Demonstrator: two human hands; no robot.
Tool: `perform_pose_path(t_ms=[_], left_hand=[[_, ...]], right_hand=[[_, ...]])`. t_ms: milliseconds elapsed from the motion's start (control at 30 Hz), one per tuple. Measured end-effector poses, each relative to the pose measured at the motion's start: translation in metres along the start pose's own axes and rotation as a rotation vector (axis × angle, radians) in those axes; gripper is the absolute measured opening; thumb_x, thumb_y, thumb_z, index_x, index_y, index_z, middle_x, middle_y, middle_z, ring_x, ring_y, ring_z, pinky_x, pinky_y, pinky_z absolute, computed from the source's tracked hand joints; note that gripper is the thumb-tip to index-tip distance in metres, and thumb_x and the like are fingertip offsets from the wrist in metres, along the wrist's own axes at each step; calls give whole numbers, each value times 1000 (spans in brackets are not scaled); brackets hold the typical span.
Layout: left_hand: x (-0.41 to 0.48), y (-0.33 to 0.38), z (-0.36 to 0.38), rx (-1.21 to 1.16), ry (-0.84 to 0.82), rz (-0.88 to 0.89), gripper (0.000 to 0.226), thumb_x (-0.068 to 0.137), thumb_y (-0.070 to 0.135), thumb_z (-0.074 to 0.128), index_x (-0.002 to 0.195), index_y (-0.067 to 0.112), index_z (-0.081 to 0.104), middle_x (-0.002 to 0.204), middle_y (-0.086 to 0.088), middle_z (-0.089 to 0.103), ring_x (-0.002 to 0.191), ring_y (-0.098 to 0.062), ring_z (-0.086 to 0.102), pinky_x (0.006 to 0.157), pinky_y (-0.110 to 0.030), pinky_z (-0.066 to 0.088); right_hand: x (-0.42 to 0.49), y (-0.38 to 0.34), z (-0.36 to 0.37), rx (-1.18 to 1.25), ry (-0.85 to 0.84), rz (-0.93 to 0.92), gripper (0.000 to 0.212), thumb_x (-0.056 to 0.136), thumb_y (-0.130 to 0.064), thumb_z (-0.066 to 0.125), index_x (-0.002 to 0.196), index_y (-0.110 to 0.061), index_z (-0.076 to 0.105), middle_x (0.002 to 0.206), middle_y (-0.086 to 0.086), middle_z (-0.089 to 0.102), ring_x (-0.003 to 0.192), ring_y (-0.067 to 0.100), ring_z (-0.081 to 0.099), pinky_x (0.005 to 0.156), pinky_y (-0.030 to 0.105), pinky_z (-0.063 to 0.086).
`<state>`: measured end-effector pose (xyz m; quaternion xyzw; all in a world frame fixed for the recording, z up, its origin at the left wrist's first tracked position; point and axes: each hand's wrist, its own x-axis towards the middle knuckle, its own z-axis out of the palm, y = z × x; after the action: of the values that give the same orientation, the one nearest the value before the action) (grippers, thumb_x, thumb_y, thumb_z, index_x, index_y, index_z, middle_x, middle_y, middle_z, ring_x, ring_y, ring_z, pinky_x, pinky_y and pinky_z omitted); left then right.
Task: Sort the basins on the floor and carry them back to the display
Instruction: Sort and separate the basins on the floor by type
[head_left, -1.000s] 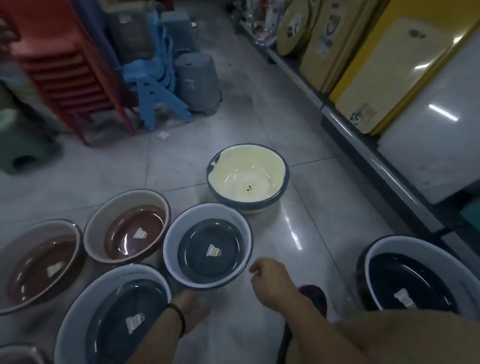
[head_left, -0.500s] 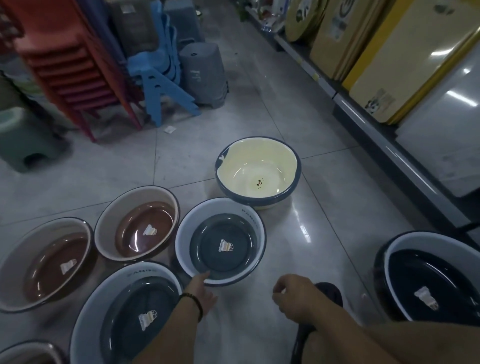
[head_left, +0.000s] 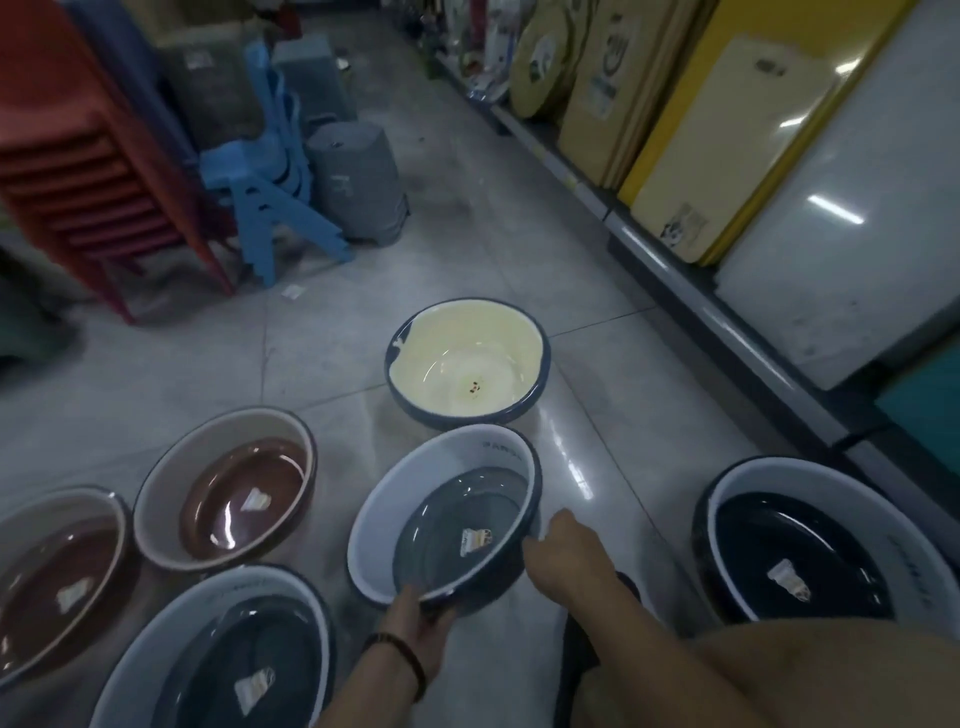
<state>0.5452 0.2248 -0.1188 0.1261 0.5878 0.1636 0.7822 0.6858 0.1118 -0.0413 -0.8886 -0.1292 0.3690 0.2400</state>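
Currently both hands grip the round grey-and-white basin (head_left: 452, 525): left hand (head_left: 421, 618) clamps the near rim, right hand (head_left: 561, 551) the right rim, tilting it over the glossy tiled floor (head_left: 597, 405). Just beyond sits a cream basin (head_left: 467, 364), dark-rimmed, smooth.

Grey tiled floor (head_left: 171, 374), glossy with light glare. Stacked red stools (head_left: 88, 171), blue stools (head_left: 270, 187), grey bucket (head_left: 356, 182) at left; boards on shelf (head_left: 670, 249) right
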Motion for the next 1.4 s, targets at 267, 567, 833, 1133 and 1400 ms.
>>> perform_pose_path(t_ms=[267,567,833,1133,1400], left_hand=[[-80,-47,102,237,-357,38,32,92,-4,63,123,-10,62,114,-27,71,91,-34,70,58,-33,62],[-155,-73,237,821,-478,478,33,82,25,77,109,15,62,103,-13,72,93,-38,71,77,-61,60],[-106,-148,348,1273,-630,748,35,96,13,61,127,15,45,109,-7,61,94,-27,62,79,-37,54],[-6,-244,356,1651,-618,736,50,95,12,58,137,28,35,102,-4,59,88,-31,64,74,-45,60],[62,-277,335,1689,-466,711,52,98,6,47,143,29,35,98,-5,60,74,-17,56,54,-24,43]], right_hand=[[-25,18,-133,369,547,163,49,94,-23,62,133,0,43,126,23,63,102,38,65,83,41,56],[-85,127,-291,449,962,99,25,92,-22,65,115,-14,59,100,7,67,78,25,57,62,31,41],[-62,273,-286,733,1045,261,23,90,-24,70,107,-20,55,90,-1,64,79,22,63,75,39,54],[-1,387,-183,944,909,620,21,89,-18,73,99,-8,58,87,8,65,73,22,63,60,33,53],[41,407,-134,863,842,656,11,98,-19,69,100,-9,64,91,6,69,82,24,65,76,34,51]])
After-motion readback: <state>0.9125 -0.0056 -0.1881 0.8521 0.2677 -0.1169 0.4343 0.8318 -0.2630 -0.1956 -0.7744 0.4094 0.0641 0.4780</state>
